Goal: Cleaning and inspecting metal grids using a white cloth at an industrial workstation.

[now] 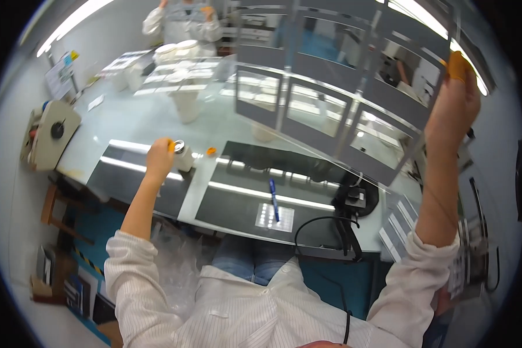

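My right hand [455, 98], with orange covers on its fingertips, grips the right edge of a large clear sheet [325, 75] printed with grey window-like frames. The sheet is held up and tilted above the table. My left hand [160, 159] is closed beside a small white bottle [183, 158] with a metal top; an orange cover shows on its fingers. Whether anything is pinched there is too small to tell. A small orange piece [211, 151] lies to the right of the bottle.
Two dark glossy mats [229, 200] [130, 171] cover the near table. A blue pen [274, 200] lies across a pale dotted card [267, 218]. A black stand [354, 203] with a cable stands at right, and a beige device [55, 130] at left. Another person [191, 29] works across the table.
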`<state>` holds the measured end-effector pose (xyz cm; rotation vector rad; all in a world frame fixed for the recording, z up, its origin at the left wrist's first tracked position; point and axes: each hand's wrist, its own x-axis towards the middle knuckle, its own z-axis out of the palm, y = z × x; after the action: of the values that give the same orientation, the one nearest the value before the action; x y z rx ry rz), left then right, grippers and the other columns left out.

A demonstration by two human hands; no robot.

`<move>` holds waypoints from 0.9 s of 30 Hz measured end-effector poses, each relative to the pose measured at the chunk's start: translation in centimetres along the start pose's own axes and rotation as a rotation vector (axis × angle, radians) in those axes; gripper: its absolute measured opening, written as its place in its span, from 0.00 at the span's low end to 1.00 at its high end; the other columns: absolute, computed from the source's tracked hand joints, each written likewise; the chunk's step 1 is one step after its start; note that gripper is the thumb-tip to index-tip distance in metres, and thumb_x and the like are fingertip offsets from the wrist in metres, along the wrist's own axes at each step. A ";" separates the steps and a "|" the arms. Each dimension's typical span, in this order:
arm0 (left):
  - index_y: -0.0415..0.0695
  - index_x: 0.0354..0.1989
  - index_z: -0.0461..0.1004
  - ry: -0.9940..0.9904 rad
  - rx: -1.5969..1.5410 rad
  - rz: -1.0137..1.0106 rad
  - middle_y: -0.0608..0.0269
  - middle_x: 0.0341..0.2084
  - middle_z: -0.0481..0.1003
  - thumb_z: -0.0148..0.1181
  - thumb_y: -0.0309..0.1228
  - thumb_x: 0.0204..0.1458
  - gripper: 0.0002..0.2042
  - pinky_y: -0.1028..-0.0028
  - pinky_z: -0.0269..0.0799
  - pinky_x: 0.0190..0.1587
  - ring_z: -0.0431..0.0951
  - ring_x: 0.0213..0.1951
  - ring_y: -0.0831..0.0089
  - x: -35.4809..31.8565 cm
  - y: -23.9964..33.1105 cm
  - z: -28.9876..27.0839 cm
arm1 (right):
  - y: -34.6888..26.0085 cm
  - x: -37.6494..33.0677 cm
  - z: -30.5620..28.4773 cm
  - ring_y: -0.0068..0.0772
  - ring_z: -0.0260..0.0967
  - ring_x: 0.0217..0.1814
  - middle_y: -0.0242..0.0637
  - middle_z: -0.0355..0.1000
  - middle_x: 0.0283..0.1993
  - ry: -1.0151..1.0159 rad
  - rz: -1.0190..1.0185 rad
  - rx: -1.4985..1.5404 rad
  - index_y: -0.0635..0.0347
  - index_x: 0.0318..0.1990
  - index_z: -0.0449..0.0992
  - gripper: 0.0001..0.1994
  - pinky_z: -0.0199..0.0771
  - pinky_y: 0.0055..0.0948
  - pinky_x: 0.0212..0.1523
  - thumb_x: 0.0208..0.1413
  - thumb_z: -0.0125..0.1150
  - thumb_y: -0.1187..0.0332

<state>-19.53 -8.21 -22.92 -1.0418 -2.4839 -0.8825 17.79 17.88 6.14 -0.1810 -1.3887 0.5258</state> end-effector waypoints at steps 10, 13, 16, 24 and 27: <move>0.40 0.42 0.71 -0.244 0.344 0.169 0.52 0.34 0.67 0.49 0.19 0.46 0.14 0.63 0.69 0.36 0.73 0.35 0.55 -0.7 3.3 0.3 | -4.6 2.9 0.3 0.13 0.58 0.23 0.26 0.65 0.26 0.080 0.060 0.267 0.62 0.36 0.71 0.08 0.58 0.11 0.25 0.59 0.47 0.69; 0.41 0.44 0.73 -0.049 0.103 0.173 0.50 0.35 0.69 0.48 0.18 0.46 0.15 0.64 0.69 0.36 0.72 0.34 0.54 -0.4 3.8 -0.4 | -5.6 3.6 0.7 0.14 0.58 0.24 0.27 0.65 0.25 0.148 0.120 0.332 0.62 0.36 0.71 0.08 0.58 0.13 0.26 0.59 0.47 0.69; 0.39 0.47 0.72 -0.172 -0.521 0.154 0.60 0.27 0.71 0.43 0.17 0.49 0.18 0.77 0.66 0.33 0.71 0.30 0.74 -0.3 11.8 -2.6 | -5.4 4.3 0.4 0.16 0.59 0.26 0.27 0.65 0.26 0.171 0.135 0.379 0.62 0.35 0.71 0.07 0.59 0.14 0.28 0.59 0.47 0.69; 0.33 0.51 0.67 -0.576 -1.606 0.151 0.60 0.36 0.73 0.46 0.18 0.49 0.18 0.84 0.69 0.38 0.74 0.33 0.79 -1.8 26.6 -7.4 | -7.8 4.3 2.1 0.17 0.59 0.29 0.28 0.64 0.28 0.117 0.155 0.539 0.61 0.33 0.70 0.07 0.60 0.15 0.32 0.58 0.46 0.70; 0.35 0.54 0.63 -0.876 -1.950 0.287 0.55 0.41 0.72 0.52 0.21 0.48 0.21 0.75 0.74 0.39 0.76 0.38 0.73 -1.2 29.9 -7.3 | -8.6 3.7 2.7 0.16 0.58 0.28 0.28 0.64 0.27 0.056 0.160 0.581 0.61 0.34 0.69 0.07 0.59 0.14 0.31 0.58 0.44 0.71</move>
<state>3.18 2.79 -5.34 -2.4175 -0.8442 -3.2889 17.67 11.54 13.58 0.1654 -1.1215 1.0253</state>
